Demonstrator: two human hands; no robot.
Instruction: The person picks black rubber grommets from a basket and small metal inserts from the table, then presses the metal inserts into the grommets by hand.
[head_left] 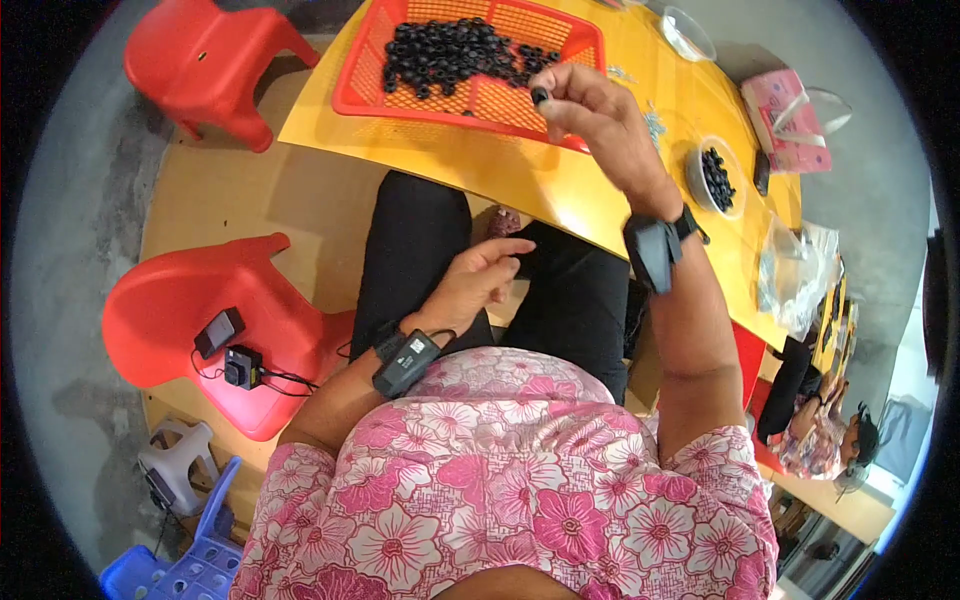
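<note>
I am seeing my left hand (478, 272) lying loosely curled and holding nothing, resting over my lap in black trousers, below the near edge of the yellow table (560, 190). My right hand (590, 105) is hanging raised above that table, fingertips pinching a small black ring (540, 96). Going left to right from the table: a red plastic chair (215, 320) is sitting well left of it, carrying a small black device with a cable. On the table a red mesh tray (470, 95) is holding a heap of black rings. Right of the hand, a small bowl (716, 178) of black rings is sitting, with a pink box (785, 120) just beyond it.
</note>
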